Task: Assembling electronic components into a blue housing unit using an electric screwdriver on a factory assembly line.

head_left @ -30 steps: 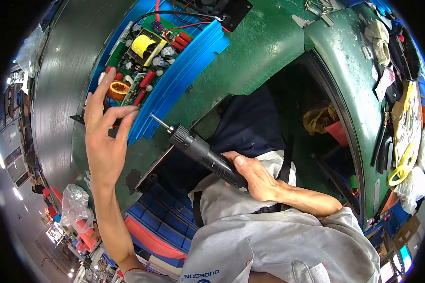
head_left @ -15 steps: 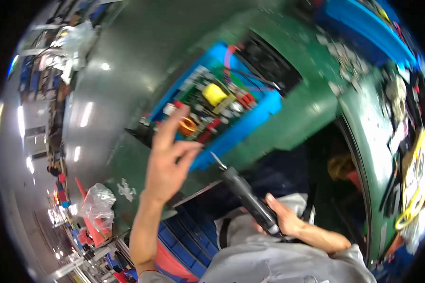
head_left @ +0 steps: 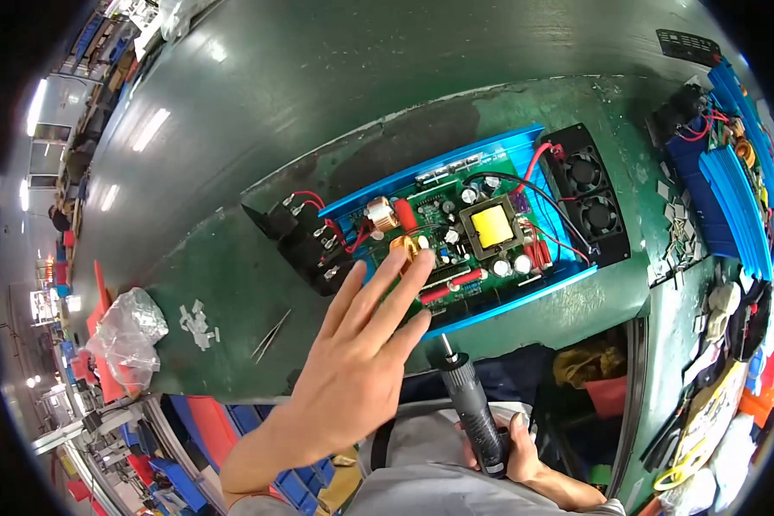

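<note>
A blue metal housing (head_left: 507, 300) lies on the green table, its green circuit board (head_left: 445, 206) facing up. On the board are a yellow transformer (head_left: 492, 225), copper coils and red parts. Wires run to a black end panel with two fans (head_left: 586, 191) at the right and to another black end panel (head_left: 294, 241) at the left. My left hand (head_left: 353, 374) spreads its fingers over the board's near left part, fingertips by a copper coil; contact is unclear. Low in front of the housing, my right hand (head_left: 521, 456) grips a black electric screwdriver (head_left: 473, 413), its bit pointing up toward the housing.
Tweezers (head_left: 272, 335) and small white pieces (head_left: 198, 325) lie left of the housing, near a clear plastic bag (head_left: 131, 334). At the right are small grey pads (head_left: 681, 234), more blue housings (head_left: 738, 206) and yellow-handled scissors (head_left: 684, 471). A black vented panel (head_left: 688, 45) lies far right.
The view has turned, so the housing now lies more level. My left hand's fingers have gone from curled near the coil to spread out. My right hand still holds the screwdriver, now more upright.
</note>
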Demonstrator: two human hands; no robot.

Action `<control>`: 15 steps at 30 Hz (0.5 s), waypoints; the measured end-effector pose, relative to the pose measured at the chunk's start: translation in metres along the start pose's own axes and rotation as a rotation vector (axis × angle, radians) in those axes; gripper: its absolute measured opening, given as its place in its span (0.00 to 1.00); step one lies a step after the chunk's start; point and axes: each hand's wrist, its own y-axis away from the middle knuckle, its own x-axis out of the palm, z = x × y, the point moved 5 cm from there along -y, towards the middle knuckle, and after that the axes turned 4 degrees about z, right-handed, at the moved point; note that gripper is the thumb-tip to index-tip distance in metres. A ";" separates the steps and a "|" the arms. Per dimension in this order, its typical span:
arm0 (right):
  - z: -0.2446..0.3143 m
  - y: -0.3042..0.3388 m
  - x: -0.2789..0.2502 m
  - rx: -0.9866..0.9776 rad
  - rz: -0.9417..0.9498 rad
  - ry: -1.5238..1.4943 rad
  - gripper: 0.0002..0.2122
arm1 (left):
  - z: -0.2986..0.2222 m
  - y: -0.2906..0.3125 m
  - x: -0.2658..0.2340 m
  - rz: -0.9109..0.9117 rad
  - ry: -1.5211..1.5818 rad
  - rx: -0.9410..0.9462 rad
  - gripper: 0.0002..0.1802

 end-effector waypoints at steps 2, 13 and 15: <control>-0.003 0.002 -0.003 -0.012 -0.011 0.049 0.54 | -0.007 0.005 -0.002 -0.073 -0.020 -0.015 0.18; -0.002 0.009 -0.005 -0.104 -0.088 0.184 0.50 | -0.009 0.002 0.019 -0.246 -0.089 0.013 0.19; 0.001 0.009 -0.002 -0.140 -0.112 0.194 0.48 | -0.008 0.005 0.021 -0.266 -0.087 -0.033 0.20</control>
